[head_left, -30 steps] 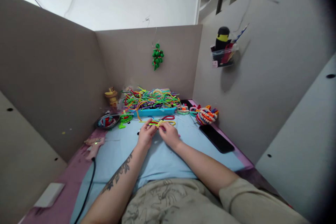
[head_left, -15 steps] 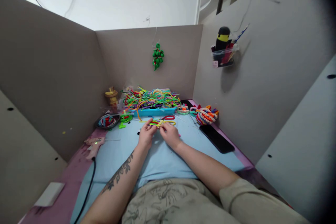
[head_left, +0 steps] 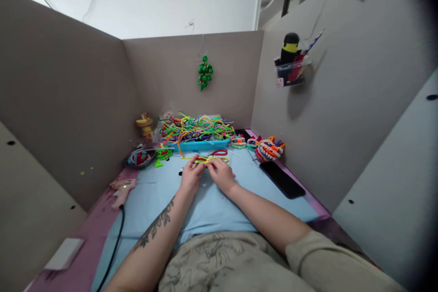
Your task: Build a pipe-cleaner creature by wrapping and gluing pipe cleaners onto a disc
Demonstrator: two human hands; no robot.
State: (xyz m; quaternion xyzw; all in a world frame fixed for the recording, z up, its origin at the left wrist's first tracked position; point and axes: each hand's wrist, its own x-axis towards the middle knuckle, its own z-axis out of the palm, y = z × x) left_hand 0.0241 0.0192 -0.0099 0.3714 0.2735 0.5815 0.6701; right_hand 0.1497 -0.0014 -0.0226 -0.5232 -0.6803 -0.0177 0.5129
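Between my two hands is a small braided piece of pipe cleaners (head_left: 202, 159), yellow, green and red, held above the blue cloth. My left hand (head_left: 190, 175) pinches its left end, fingers closed. At its right, yellow end my right hand (head_left: 221, 174) is closed on it with thumb and fingertips. A yellow strand pokes out beyond each hand. Just behind, a red pipe cleaner loop (head_left: 219, 153) lies on the cloth. My fingers hide part of the piece.
A blue tray (head_left: 201, 146) heaped with colourful pipe cleaners stands at the back. To the left are a dark bowl (head_left: 153, 162), a green pipe cleaner figure (head_left: 164, 152) and a pink glue gun (head_left: 123, 192) with its cord. Rightward lie a phone (head_left: 282, 180) and an orange-white braided figure (head_left: 269, 150).
My head view has shifted very slightly. Both hands keep their hold on the braided piece, with my right fingertips barely moved.
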